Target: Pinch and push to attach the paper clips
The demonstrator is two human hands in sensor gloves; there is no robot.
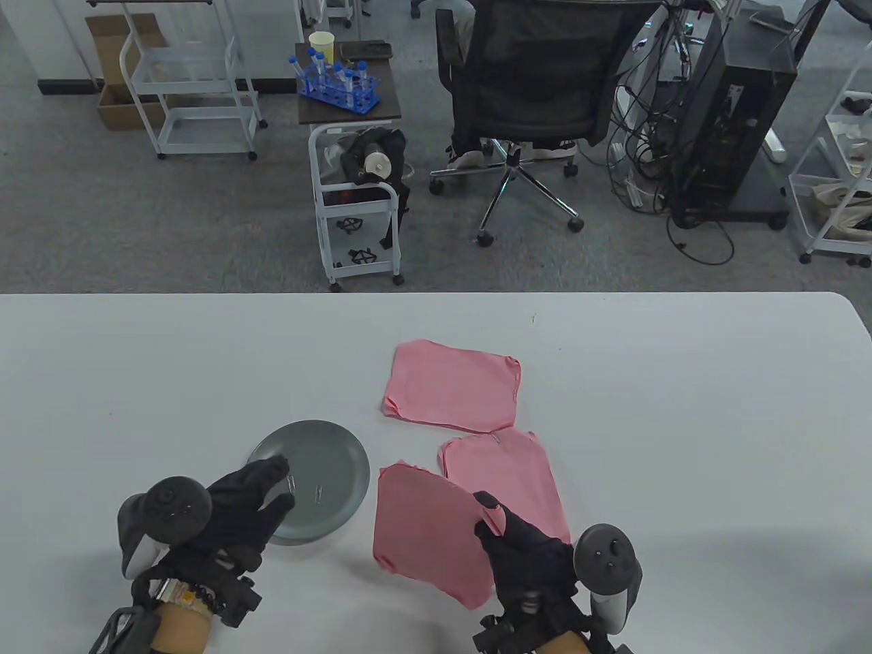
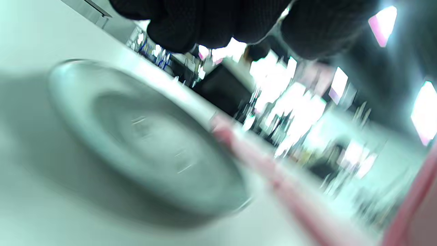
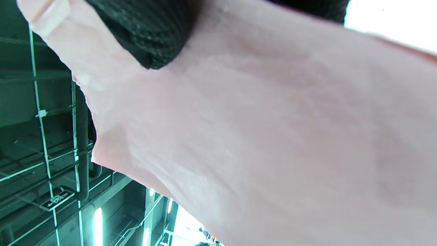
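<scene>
At the left of the white table (image 1: pixel 136 354), the left hand (image 1: pixel 231 518) hovered over the near rim of a grey plate (image 1: pixel 334 453), its fingers (image 1: pixel 269 473) spread loosely and gripping nothing. Two paper clips (image 1: pixel 306 487) lay in the plate, just beyond those fingertips. The left wrist view was blurred, showing only the plate (image 2: pixel 102 143) below dark fingers (image 2: pixel 191 24).

Right of the plate, the nearest pink paper stack (image 1: pixel 426 538) was tipped up off the table, pinched at its right edge by the right hand (image 1: pixel 528 552). In the right wrist view the paper (image 3: pixel 256 136) filled the frame beneath a gloved fingertip (image 3: pixel 146 37). A second stack (image 1: pixel 507 473) lay flat just behind it, with a clip at its far edge, and a third (image 1: pixel 453 395) sat farther back.
</scene>
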